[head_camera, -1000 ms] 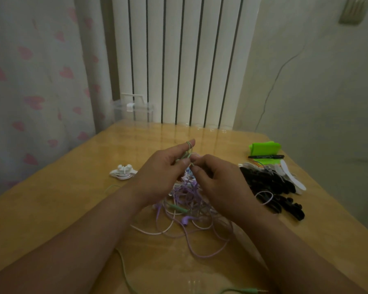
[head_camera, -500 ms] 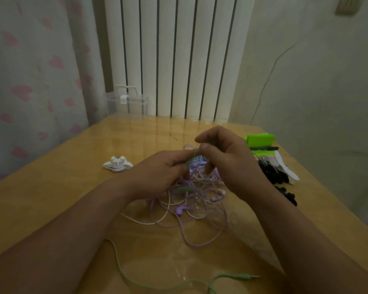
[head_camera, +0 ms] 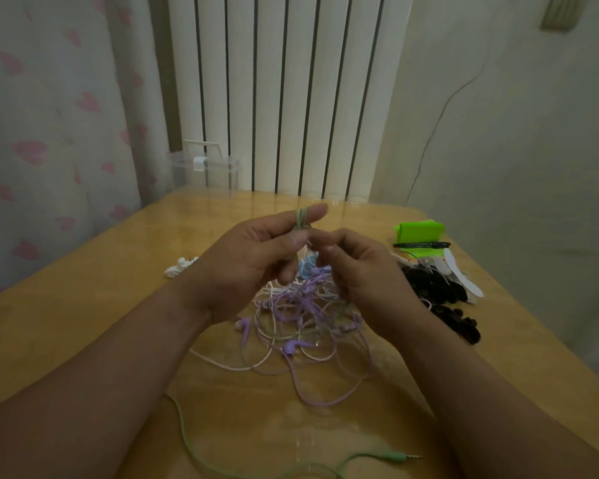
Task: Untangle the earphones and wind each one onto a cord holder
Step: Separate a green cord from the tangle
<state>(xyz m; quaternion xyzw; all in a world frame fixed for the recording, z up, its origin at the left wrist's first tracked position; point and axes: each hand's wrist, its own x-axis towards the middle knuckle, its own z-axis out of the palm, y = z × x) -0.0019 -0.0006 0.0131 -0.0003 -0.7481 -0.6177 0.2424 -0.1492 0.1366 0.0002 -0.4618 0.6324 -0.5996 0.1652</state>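
Note:
A tangle of purple, white and blue earphones (head_camera: 305, 316) lies on the wooden table (head_camera: 83, 305) under my hands. My left hand (head_camera: 253, 267) holds a green cord (head_camera: 302, 217) looped round its forefinger, with the thumb pressing on it. My right hand (head_camera: 363, 274) hovers beside it with curled fingers pinching the same cord near the left thumb. The green cord's loose end trails down to a jack plug (head_camera: 400, 456) at the table's front. A white earphone wound on a holder (head_camera: 180, 267) lies at the left.
A pile of black cord holders (head_camera: 440, 292) sits at the right, with white ones (head_camera: 460, 274), a black pen (head_camera: 422, 244) and a green pack (head_camera: 421, 229) behind. A clear plastic box (head_camera: 204, 167) stands at the table's back edge before a radiator.
My right hand has come down from above the left hand to beside it. The left forefinger has straightened, showing the green cord wound round it.

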